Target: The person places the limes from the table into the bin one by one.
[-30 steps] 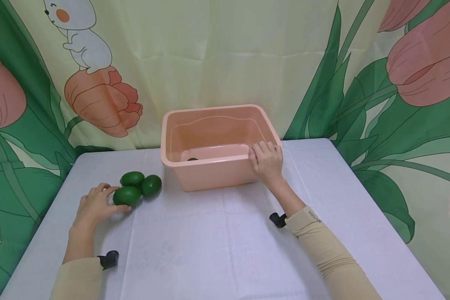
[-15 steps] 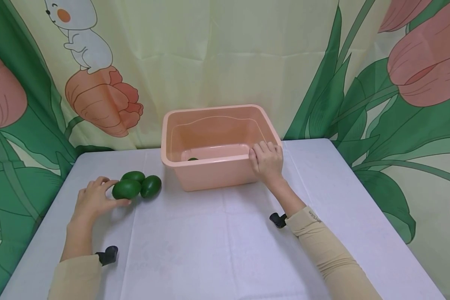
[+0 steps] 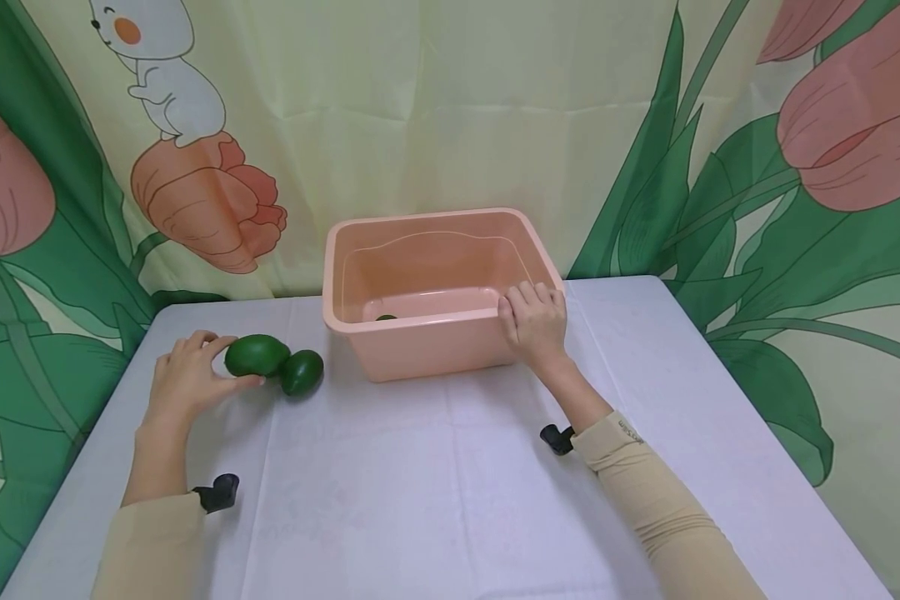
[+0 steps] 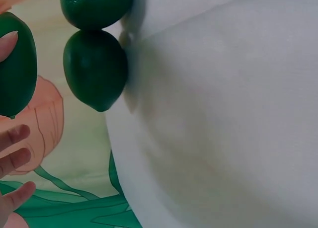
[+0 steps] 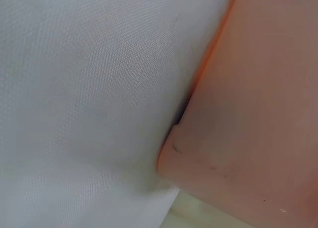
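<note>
My left hand point(image 3: 183, 379) pinches a green lime point(image 3: 257, 356) between thumb and fingers, raised off the table. In the left wrist view that held lime point(image 4: 17, 69) shows at the left edge, apart from two others. One of these, a lime point(image 3: 302, 372), lies on the cloth just to the right. The other lime point(image 4: 97, 4) shows at the top of the left wrist view; in the head view the held one hides it. My right hand point(image 3: 534, 323) grips the front right rim of a pink plastic basin point(image 3: 427, 350). Inside it, a bit of something green point(image 3: 386, 317) shows over the front rim.
A white cloth point(image 3: 390, 483) covers the table. Behind it hangs a curtain point(image 3: 450, 108) printed with tulips, leaves and a white animal on a carrot. The basin stands near the table's back edge; its wall point(image 5: 248, 114) fills much of the right wrist view.
My left hand has lifted the front lime off the cloth and moved it up and back, so that it now covers the rear one. The right hand and the basin have stayed in place.
</note>
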### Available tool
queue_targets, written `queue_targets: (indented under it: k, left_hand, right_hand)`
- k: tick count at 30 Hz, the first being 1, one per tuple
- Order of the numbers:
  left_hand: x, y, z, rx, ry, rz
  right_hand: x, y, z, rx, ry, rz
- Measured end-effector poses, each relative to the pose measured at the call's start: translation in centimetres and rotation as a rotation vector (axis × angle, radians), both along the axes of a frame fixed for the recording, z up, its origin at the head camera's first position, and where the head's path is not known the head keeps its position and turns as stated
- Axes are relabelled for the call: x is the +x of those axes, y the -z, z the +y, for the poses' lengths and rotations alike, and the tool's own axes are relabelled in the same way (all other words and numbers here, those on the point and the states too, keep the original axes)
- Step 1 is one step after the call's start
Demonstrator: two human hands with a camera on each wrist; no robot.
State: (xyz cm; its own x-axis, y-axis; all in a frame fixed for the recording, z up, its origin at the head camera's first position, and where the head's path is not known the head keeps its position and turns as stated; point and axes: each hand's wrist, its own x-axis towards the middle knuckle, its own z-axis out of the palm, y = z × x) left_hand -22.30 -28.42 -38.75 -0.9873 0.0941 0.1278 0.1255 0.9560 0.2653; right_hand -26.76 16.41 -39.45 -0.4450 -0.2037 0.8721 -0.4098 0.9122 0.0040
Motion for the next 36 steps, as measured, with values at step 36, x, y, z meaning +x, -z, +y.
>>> queue_targets:
  k: [36]
  left_hand:
    - [-2.3,-5.1,5.6,0.04,-0.147,0.128]
  right_hand:
    - [0.1,-0.1,0.0,0.006,-0.001,-0.016]
